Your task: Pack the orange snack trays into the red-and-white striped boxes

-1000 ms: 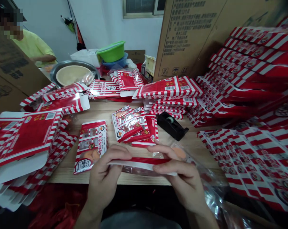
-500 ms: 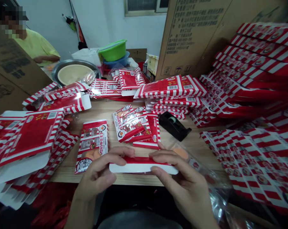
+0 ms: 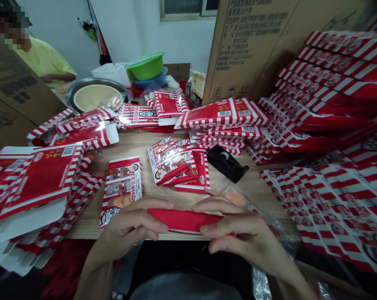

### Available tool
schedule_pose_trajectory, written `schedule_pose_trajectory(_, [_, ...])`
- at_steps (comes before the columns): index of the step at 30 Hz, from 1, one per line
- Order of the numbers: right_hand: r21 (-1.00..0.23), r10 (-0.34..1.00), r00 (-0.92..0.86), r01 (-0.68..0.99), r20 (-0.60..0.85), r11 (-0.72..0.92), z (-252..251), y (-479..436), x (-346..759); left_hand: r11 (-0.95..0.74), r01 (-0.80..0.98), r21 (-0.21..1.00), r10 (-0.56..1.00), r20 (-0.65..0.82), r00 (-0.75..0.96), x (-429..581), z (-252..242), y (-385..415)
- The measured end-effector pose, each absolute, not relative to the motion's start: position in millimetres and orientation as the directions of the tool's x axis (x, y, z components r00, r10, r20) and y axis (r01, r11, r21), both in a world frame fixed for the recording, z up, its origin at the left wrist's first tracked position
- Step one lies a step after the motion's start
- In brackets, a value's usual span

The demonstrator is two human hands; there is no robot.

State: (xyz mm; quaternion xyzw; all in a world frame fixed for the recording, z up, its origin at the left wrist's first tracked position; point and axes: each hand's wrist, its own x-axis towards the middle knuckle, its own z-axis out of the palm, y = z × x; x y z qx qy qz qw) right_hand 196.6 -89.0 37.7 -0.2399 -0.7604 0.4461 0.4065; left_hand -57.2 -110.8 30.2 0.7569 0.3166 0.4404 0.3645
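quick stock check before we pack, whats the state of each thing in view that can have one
left hand: gripping the left end of the red card piece
right hand: gripping the right end of the red card piece
red card piece: held off the table between both hands
black tape dispenser: lying on the table, untouched
clear plastic bag: crumpled beside the right hand
green basin: resting on a blue basin

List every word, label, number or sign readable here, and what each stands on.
Brown cardboard carton: printed Chinese lines, too blurred to read; umbrella handling sign.
Red-and-white striped card box: barcode, digits too small to read.
Red-and-white flat packet: Chinese title, too blurred to read.
Nothing can be quoted.
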Motion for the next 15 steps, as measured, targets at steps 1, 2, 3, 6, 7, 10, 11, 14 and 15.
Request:
schedule_pose_trajectory(1, [-0.864,0.725,-0.563,0.037,0.398,0.503,37,-92,198,-0.524,0.174,0.834,0.812,0.428,0.397,-56,28,-112])
schedule_pose_trajectory(2, [-0.856,0.73,-0.559,0.067,0.394,0.513,36,-95,199,-0.508,0.18,0.843,0.828,0.42,0.37,-54,25,-113])
schedule_pose_trajectory(3, [-0.854,0.74,-0.551,0.091,0.386,0.513,35,-99,200,-0.488,0.182,0.854,0.845,0.41,0.342,-51,22,-114])
schedule_pose_trajectory(6, [-0.889,0.727,-0.597,0.052,0.338,0.456,26,-98,211,-0.463,0.194,0.865,0.876,0.413,0.25,-43,13,-117])
schedule_pose_trajectory(7, [-0.903,0.742,-0.582,0.03,0.333,0.429,21,-92,218,-0.474,0.206,0.856,0.874,0.43,0.227,-40,10,-117])
schedule_pose_trajectory(10, [-0.917,0.934,-0.178,0.203,0.309,0.342,3,-51,250,-0.522,0.263,0.811,0.853,0.495,0.168,-35,6,-119])
schedule_pose_trajectory(11, [-0.906,0.961,0.042,0.347,0.274,0.243,-4,-33,263,-0.532,0.281,0.799,0.847,0.508,0.157,-34,6,-120])
schedule_pose_trajectory(14, [-0.912,0.976,0.167,0.406,0.139,0.06,-26,17,294,-0.532,0.308,0.789,0.845,0.519,0.13,-32,5,-123])
schedule_pose_trajectory(15, [-0.916,0.986,0.15,0.401,0.073,0.007,-32,30,300,-0.53,0.31,0.789,0.846,0.519,0.123,-32,5,-123])
